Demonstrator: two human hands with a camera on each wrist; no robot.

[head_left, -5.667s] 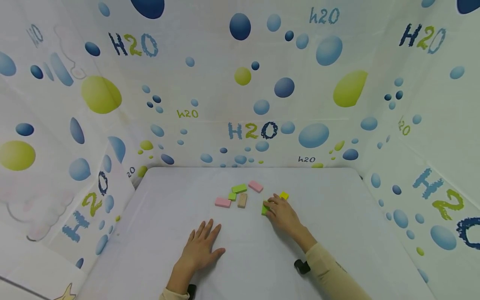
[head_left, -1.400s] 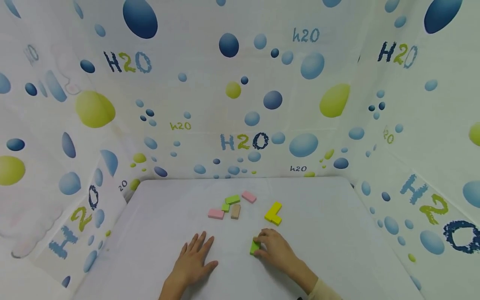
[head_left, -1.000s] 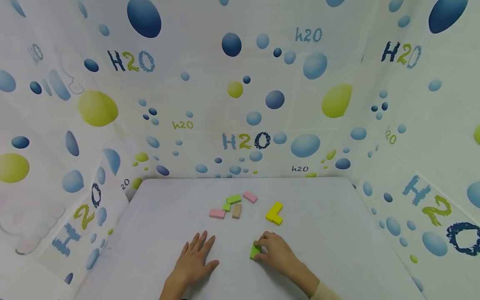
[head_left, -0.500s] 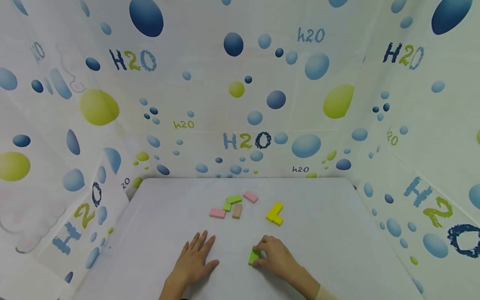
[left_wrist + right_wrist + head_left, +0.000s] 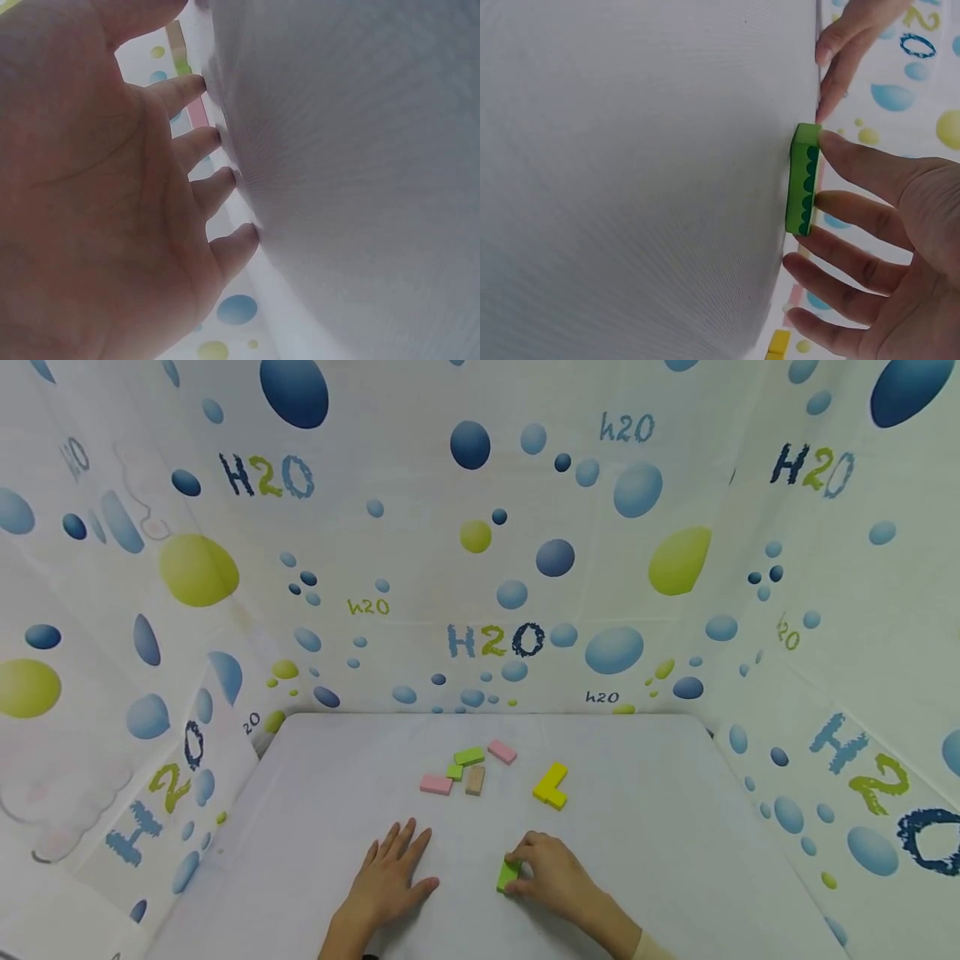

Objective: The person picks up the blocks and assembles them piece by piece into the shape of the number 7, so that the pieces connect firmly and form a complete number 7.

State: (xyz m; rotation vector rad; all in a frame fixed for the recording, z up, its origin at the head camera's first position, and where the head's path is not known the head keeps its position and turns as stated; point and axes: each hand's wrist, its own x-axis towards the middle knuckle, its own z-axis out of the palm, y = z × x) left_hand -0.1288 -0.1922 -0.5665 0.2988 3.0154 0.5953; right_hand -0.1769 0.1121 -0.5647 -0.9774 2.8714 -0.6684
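My right hand [image 5: 555,877] holds a green block [image 5: 507,875] by its two ends, thumb at the near end and fingertips at the far one. In the right wrist view the green block [image 5: 802,180] shows a scalloped dark green pattern along its side and lies at the tabletop. My left hand [image 5: 386,878] rests on the table to the left of it, fingers spread and holding nothing. The left wrist view shows its fingertips touching the white surface, the palm [image 5: 97,195] raised.
Beyond the hands lie pink blocks [image 5: 436,785] [image 5: 502,752], a long green block [image 5: 469,756], a small green block [image 5: 454,772] and a wood-coloured block [image 5: 475,781]. Yellow blocks [image 5: 551,787] form an L to their right. A patterned curtain [image 5: 420,552] surrounds the white table [image 5: 300,793].
Since the earliest frame, my right hand has drawn the green block toward me, away from the yellow blocks, which now show fully. Over the last half second both hands stay nearly still.
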